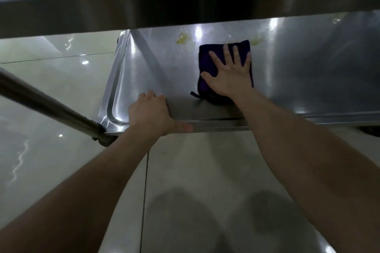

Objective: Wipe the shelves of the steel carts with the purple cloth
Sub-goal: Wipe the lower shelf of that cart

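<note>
Now our right hand (pixel 228 77) presses flat on the purple cloth (pixel 204 61), lengthwise front-to-back; our left hand (pixel 152 113) grips the shelf (pixel 308 68) rim.

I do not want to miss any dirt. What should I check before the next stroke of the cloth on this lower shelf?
1. Right hand lies flat on the purple cloth: ok.
2. Cloth rests flat on the lower shelf: ok.
3. Left hand grips the shelf's front edge: ok.
4. Yellow stains beyond the cloth wiped away: not ok.
5. Cloth damp enough: cannot tell.
</note>
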Action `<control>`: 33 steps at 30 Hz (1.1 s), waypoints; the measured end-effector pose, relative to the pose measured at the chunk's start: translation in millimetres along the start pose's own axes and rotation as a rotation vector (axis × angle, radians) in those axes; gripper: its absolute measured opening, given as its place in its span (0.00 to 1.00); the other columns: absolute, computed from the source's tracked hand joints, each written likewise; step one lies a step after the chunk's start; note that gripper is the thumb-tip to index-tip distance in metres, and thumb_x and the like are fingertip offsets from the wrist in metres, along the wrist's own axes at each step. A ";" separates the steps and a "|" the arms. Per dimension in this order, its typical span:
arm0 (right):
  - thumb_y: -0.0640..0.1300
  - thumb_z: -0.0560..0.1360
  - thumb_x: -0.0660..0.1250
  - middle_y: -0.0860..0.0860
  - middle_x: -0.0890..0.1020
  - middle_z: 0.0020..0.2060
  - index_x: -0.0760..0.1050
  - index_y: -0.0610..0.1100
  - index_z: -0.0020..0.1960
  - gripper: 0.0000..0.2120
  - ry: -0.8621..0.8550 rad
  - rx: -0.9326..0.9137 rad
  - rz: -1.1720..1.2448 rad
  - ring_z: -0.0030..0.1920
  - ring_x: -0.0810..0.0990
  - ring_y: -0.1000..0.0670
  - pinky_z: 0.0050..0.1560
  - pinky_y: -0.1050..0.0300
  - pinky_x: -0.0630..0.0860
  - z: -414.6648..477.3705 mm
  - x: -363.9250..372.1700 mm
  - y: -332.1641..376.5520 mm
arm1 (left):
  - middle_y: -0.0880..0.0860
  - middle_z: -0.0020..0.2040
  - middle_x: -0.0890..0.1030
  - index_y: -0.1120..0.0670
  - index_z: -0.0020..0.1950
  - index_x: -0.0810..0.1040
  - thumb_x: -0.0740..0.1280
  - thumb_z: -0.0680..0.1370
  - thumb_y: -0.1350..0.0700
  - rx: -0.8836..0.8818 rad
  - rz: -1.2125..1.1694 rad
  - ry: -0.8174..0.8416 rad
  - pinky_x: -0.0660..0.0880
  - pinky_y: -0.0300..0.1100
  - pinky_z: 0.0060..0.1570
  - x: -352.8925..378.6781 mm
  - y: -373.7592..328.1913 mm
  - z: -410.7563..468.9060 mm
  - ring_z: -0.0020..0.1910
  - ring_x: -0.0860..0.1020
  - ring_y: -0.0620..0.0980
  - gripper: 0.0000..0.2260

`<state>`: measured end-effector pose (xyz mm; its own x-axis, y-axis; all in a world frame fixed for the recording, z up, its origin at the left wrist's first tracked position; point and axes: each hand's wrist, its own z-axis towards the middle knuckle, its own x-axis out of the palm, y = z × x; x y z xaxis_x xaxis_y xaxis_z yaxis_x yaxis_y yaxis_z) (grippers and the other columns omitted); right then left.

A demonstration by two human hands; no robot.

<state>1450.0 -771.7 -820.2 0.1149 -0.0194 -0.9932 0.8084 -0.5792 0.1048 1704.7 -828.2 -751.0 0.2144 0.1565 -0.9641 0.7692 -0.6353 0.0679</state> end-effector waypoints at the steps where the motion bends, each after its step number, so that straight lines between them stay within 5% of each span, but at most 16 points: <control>1: 0.78 0.78 0.43 0.45 0.43 0.88 0.44 0.60 0.88 0.43 0.007 -0.035 0.001 0.87 0.38 0.38 0.81 0.28 0.33 -2.0 2.6 12.6 | 0.51 0.54 0.73 0.50 0.62 0.78 0.68 0.54 0.12 -0.001 -0.005 -0.007 0.75 0.50 0.49 1.3 1.8 1.2 0.56 0.74 0.54 0.52; 8: 0.76 0.80 0.45 0.48 0.43 0.88 0.46 0.62 0.88 0.40 0.008 -0.225 0.042 0.87 0.40 0.42 0.82 0.31 0.34 -85.1 16.5 22.6 | 0.52 0.57 0.77 0.52 0.61 0.80 0.74 0.53 0.16 -0.045 -0.190 -0.076 0.77 0.49 0.51 1.8 -2.3 -11.4 0.59 0.78 0.55 0.51; 13: 0.77 0.81 0.44 0.49 0.40 0.88 0.41 0.62 0.88 0.40 0.062 -0.211 0.030 0.87 0.37 0.43 0.82 0.31 0.33 -102.8 10.9 18.3 | 0.55 0.64 0.78 0.54 0.72 0.77 0.77 0.60 0.21 -0.075 -0.432 -0.290 0.73 0.56 0.68 26.2 -0.8 -49.8 0.63 0.79 0.59 0.51; 16: 0.78 0.80 0.42 0.49 0.39 0.88 0.40 0.63 0.87 0.41 0.074 -0.207 0.019 0.87 0.36 0.44 0.82 0.31 0.32 -101.1 9.9 17.8 | 0.54 0.59 0.78 0.54 0.63 0.78 0.82 0.67 0.31 -0.300 -0.713 -0.527 0.78 0.59 0.61 56.9 24.2 -83.8 0.57 0.79 0.57 0.36; 19: 0.79 0.79 0.42 0.50 0.39 0.88 0.40 0.63 0.87 0.42 0.081 -0.204 0.029 0.87 0.36 0.44 0.82 0.32 0.32 -100.2 11.1 15.2 | 0.50 0.57 0.74 0.55 0.57 0.73 0.84 0.65 0.34 -0.626 -0.968 -0.618 0.80 0.60 0.61 61.8 62.4 -101.3 0.57 0.78 0.55 0.35; 24: 0.79 0.79 0.42 0.50 0.38 0.88 0.40 0.64 0.87 0.41 0.089 -0.199 0.036 0.87 0.35 0.45 0.82 0.31 0.32 -99.5 11.0 16.3 | 0.51 0.72 0.73 0.53 0.79 0.67 0.83 0.69 0.36 -0.651 -1.184 -0.661 0.75 0.50 0.72 32.2 117.1 -85.4 0.72 0.74 0.50 0.46; 28: 0.80 0.77 0.40 0.48 0.39 0.88 0.39 0.63 0.87 0.43 0.074 -0.169 0.011 0.87 0.36 0.42 0.81 0.29 0.33 -99.3 12.1 25.3 | 0.48 0.56 0.87 0.50 0.63 0.81 0.74 0.78 0.38 -0.489 -1.203 -0.632 0.80 0.55 0.65 7.8 137.9 -66.0 0.57 0.84 0.51 0.20; 33: 0.81 0.77 0.38 0.44 0.38 0.87 0.38 0.61 0.87 0.44 0.068 -0.222 -0.008 0.86 0.35 0.37 0.79 0.26 0.31 -92.6 17.8 89.1 | 0.51 0.49 0.88 0.51 0.57 0.78 0.71 0.83 0.45 -0.469 -1.251 -0.678 0.82 0.55 0.58 18.3 133.8 -60.8 0.50 0.86 0.51 0.11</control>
<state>1577.5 -748.2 -823.9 0.1402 0.0441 -0.9891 0.9160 -0.3850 0.1126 1848.1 -864.4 -744.0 -0.9221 -0.0538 -0.3833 0.3856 -0.0447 -0.9216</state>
